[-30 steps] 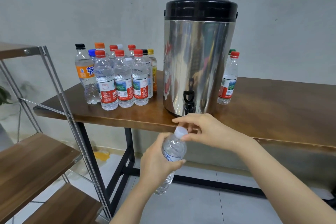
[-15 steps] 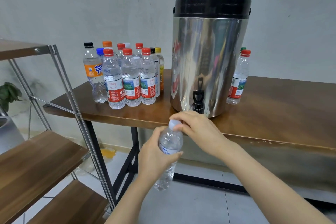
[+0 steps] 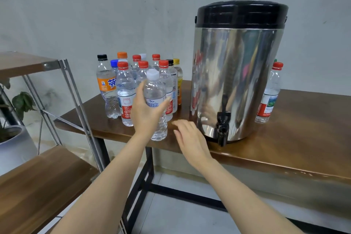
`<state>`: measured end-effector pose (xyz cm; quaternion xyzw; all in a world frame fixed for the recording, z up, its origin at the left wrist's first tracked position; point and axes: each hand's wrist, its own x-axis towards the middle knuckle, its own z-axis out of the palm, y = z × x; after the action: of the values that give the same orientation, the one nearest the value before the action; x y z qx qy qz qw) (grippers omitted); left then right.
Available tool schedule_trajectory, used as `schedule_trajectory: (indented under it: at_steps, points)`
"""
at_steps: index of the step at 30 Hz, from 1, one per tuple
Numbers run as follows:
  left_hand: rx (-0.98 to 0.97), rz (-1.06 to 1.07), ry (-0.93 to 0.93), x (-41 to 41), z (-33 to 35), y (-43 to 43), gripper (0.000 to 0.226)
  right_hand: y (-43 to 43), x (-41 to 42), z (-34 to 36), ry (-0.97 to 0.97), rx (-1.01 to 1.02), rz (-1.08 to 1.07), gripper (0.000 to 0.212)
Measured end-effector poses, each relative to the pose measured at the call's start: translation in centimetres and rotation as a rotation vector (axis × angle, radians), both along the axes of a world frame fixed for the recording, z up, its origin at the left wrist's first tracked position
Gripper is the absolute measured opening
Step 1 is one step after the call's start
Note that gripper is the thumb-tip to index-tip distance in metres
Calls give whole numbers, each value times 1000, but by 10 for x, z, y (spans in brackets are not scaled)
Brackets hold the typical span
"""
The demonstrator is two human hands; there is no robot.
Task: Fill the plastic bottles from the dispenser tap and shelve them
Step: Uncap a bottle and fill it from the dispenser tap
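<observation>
The left hand [image 3: 146,112] now grips the white-capped bottle [image 3: 154,91] higher, at centre frame, before the bottle cluster [image 3: 125,89] on the surface [image 3: 284,138]. The right hand [image 3: 190,138] has left the cap [image 3: 152,74] and hovers loosely spread, left of the dispenser tap [image 3: 222,127].

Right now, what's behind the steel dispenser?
A red-capped bottle stands at the steel dispenser's right rear edge, and a green cap peeks out behind it. That bottle's body, and anything directly behind the drum, is covered.

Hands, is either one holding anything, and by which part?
The left hand grips the white-capped bottle around its labelled middle, with the cap on. The right hand holds nothing; its fingers are relaxed.
</observation>
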<state>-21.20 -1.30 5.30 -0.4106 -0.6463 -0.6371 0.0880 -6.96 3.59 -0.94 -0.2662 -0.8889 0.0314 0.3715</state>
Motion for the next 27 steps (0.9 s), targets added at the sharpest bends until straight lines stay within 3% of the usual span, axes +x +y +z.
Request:
schedule_trajectory:
  at_steps: [4,8,12,18,22,27]
  points:
    - [-55,84,58,-14,-10,19,95,19,-16,-19,-157,112,-54,28]
    - [-107,167,261,-14,-35,27,112,32,-22,-34,-188,229,-69,31]
    - [-179,224,268,-23,-57,35,116,37,-25,-42,-234,303,-102,31]
    - [-175,279,342,-43,-69,52,102,34,-27,-42,-246,296,-155,45]
    - [-191,286,335,-46,-72,57,98,34,-26,-42,-262,305,-147,31]
    - [-269,299,318,-44,-73,55,93,31,-24,-40,-214,237,-153,31]
